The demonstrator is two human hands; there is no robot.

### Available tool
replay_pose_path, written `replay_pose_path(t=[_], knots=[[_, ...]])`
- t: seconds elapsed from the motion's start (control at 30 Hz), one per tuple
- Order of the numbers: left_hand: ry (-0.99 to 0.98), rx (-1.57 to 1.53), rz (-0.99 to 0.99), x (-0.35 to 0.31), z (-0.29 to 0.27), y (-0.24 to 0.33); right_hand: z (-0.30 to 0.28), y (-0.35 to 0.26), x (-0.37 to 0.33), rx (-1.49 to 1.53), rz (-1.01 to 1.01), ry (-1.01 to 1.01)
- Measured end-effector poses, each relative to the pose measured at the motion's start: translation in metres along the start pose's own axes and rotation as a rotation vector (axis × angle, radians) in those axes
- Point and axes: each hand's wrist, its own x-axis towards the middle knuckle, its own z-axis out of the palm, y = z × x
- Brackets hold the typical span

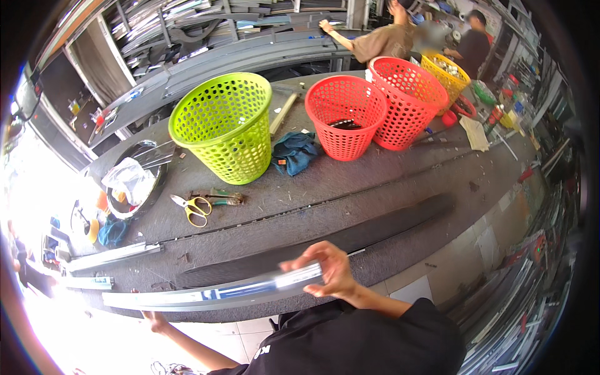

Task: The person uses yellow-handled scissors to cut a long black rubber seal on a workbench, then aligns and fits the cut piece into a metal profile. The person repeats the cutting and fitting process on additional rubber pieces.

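A long silvery metal profile [212, 296], with a blue and white printed film along it, spans the near edge of the dark workbench [300, 215]. At its right end my right hand [331, 270] curls round the tip, thumb below and fingers above, slightly blurred. Farther left, my left hand [154, 320] grips the profile from beneath, most of its fingers hidden behind it. Beyond it lie yellow-handled scissors [196, 212] and green-handled pliers [225, 198]. More silvery profiles [115, 256] rest at the bench's left end.
A green perforated basket [234, 153], two red ones [344, 140] and a yellow one [455, 78] stand along the bench. A blue cloth [295, 153] lies between baskets. At left sits a round tray [156, 181]. Two people [384, 42] are at the back. Metal stock [500, 331] leans lower right.
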Motion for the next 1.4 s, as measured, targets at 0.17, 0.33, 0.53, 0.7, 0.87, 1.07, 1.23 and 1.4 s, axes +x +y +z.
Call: replay_pose_path(t=[0.17,0.33,0.53,0.7,0.87,1.07,1.23,1.4], knots=[[-0.115,0.357,0.036,0.043,-0.009,-0.010,-0.050,-0.026,-0.026,0.065,-0.009,0.356],[-0.259,0.242,-0.324,-0.025,0.075,-0.060,-0.109,-0.069,-0.057,0.304,-0.182,0.345],[-0.226,0.134,-0.344,-0.267,0.137,-0.244,-0.099,-0.109,-0.092,0.150,0.085,-0.022],[-0.371,0.632,-0.202,-0.500,0.115,-0.391,-0.154,-0.189,-0.137,0.040,-0.160,0.442],[-0.267,0.845,-0.169,-0.564,0.106,-0.439,-0.272,-0.330,-0.200,-0.035,-0.201,1.027],[-0.586,1.251,0.006,-0.573,0.059,-0.467,-0.400,-0.456,-0.227,-0.338,0.033,1.413],[-1.305,1.477,0.017,-0.582,0.044,-0.513,-0.471,-0.489,-0.226,-0.431,-0.060,1.489],[-1.814,1.480,0.103,-0.607,0.051,-0.568,-0.550,-0.549,-0.248,-0.616,-0.042,1.631]])
